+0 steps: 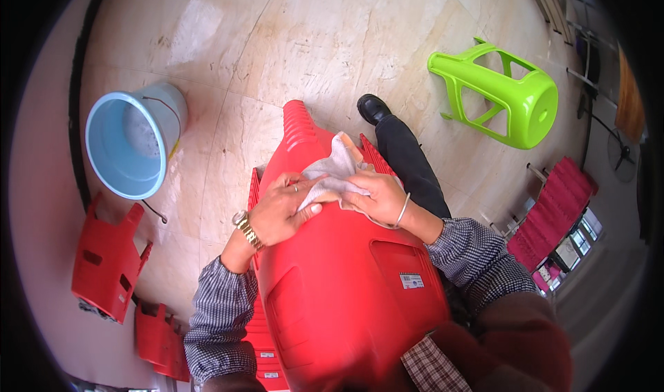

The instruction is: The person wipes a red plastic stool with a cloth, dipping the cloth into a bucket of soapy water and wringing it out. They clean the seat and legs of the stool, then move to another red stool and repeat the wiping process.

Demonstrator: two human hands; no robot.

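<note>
A crumpled greyish cloth [337, 177] with an orange-tinted side is bunched between my two hands, on top of a tall stack of red plastic stools [332, 298]. My left hand [277, 210], wearing a ring and a gold-coloured wristwatch, grips the cloth's left edge. On the other side, my right hand [378, 197], with a light bangle at its wrist, has its fingers closed over the cloth. Both hands are next to the stack's smooth upper surface, below its ribbed far legs [298, 125]. A printed label [411, 280] sits in a recess at right.
A light blue bucket [124, 145] with foamy water stands at left on the tiled floor [311, 39]. A lime green stool [498, 94] is at right. More red stools [106, 267] line the left wall. My black shoe [372, 109] is just right of the stack.
</note>
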